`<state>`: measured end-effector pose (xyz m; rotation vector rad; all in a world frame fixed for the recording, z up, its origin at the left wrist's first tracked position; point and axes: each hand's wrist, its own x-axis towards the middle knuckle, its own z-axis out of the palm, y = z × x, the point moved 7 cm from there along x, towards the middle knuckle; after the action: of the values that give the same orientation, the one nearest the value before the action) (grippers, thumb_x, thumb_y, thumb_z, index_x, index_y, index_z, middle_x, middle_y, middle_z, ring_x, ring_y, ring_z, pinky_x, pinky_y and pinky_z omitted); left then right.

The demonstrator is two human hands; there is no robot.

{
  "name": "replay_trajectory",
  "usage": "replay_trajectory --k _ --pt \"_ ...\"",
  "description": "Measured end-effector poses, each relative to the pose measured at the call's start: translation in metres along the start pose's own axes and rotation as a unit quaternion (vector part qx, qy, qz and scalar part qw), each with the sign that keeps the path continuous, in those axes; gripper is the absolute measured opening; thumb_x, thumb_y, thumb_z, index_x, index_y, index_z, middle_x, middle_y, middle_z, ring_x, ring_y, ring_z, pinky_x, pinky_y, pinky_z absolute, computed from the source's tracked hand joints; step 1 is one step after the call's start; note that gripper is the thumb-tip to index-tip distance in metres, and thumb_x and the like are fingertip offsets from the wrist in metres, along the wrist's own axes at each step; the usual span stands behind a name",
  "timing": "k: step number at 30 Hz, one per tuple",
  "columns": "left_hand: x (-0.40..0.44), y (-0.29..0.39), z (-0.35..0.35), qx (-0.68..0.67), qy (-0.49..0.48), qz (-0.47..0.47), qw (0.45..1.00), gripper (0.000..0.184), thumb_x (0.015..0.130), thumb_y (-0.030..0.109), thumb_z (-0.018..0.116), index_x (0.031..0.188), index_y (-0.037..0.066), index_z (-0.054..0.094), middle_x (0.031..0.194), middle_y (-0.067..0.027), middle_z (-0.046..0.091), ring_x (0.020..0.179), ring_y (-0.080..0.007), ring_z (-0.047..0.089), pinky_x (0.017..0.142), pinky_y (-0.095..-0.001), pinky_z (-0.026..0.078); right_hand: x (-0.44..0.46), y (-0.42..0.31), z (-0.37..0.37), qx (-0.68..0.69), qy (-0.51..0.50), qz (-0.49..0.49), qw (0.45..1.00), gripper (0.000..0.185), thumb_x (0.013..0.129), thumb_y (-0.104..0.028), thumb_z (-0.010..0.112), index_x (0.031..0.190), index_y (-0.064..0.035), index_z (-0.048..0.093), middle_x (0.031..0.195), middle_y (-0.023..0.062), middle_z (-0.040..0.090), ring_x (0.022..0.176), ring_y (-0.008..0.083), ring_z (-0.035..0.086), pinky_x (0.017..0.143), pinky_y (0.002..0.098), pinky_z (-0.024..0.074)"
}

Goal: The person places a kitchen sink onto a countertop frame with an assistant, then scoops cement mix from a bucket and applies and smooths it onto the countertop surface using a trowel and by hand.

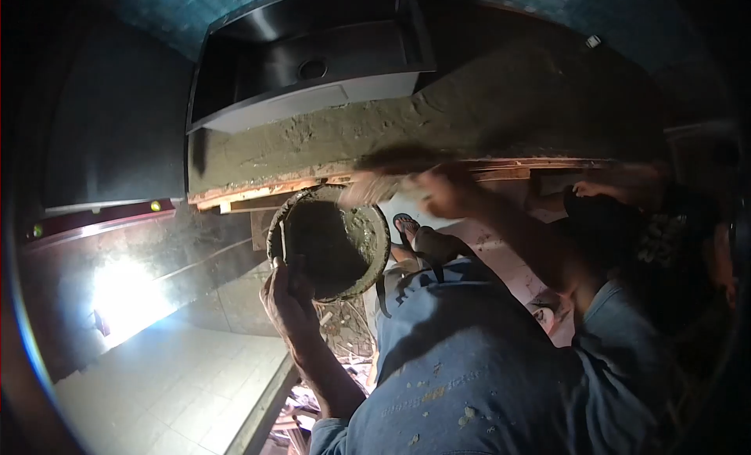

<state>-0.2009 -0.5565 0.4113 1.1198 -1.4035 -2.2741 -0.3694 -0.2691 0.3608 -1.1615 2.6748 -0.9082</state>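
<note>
My left hand [291, 302] is closed on the near left rim of a round bucket [385, 255] and holds it just below the counter's front edge. Wet grey mortar [361, 232] coats the inside of the bucket, and deep shadow hides much of it. My right hand [447, 191], smeared by motion, is closed around a blurred tool that looks like a trowel [375, 189]. The tool passes over the bucket's far right rim, close to the counter edge. Beyond it, a layer of wet mortar [289, 146] covers the countertop.
A dark sink [313, 44] is set into the counter, with a dark slab [117, 134] to its left. Wooden boards [501, 172] run along the front edge. Another person [657, 228] is at the right. A tiled surface [180, 384] and a bright light [129, 298] lie lower left.
</note>
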Motion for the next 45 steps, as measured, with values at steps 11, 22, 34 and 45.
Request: replay_trajectory --k 11,22,34,45 --pt "-0.043 0.000 0.151 0.105 -0.016 0.090 0.990 0.033 0.098 0.022 0.058 0.083 -0.006 0.068 0.050 0.0076 0.032 0.043 -0.0015 0.023 0.042 -0.0232 0.015 0.024 -0.016 0.087 -0.179 -0.164 -0.033 0.969 0.018 0.072 -0.022 0.064 0.066 -0.0058 0.070 0.063 0.0143 0.066 0.065 0.0260 0.068 0.050 0.0473 0.0472" --pt "-0.082 -0.042 0.261 0.253 0.110 0.182 0.944 0.033 0.097 0.024 0.058 0.077 -0.001 0.066 0.055 0.0053 0.038 0.047 -0.0024 0.028 0.042 -0.0235 0.018 -0.048 0.058 0.075 -0.059 -0.346 -0.243 0.904 0.021 0.068 -0.022 0.067 0.078 -0.0041 0.073 0.089 0.0220 0.069 0.082 0.0368 0.070 0.055 0.0520 0.0568" --pt "-0.095 -0.092 0.243 0.057 0.135 0.024 0.989 0.029 0.099 0.021 0.054 0.080 0.000 0.061 0.059 0.0052 0.037 0.046 -0.0039 0.028 0.040 -0.0214 0.019 -0.049 0.154 -0.051 0.296 -0.389 0.019 0.872 0.025 0.084 -0.027 0.067 0.093 -0.0043 0.073 0.074 0.0081 0.070 0.067 0.0194 0.064 0.062 0.0382 0.0479" --pt "-0.086 -0.131 0.252 0.053 0.183 0.013 0.982 0.030 0.097 0.024 0.057 0.086 -0.003 0.065 0.055 0.0051 0.039 0.042 -0.0044 0.031 0.039 -0.0220 0.022 -0.004 0.382 -0.179 0.209 -0.119 0.219 0.946 0.048 0.083 -0.020 0.066 0.126 0.0000 0.060 0.119 0.0213 0.054 0.084 0.0242 0.066 0.065 0.0394 0.0559"
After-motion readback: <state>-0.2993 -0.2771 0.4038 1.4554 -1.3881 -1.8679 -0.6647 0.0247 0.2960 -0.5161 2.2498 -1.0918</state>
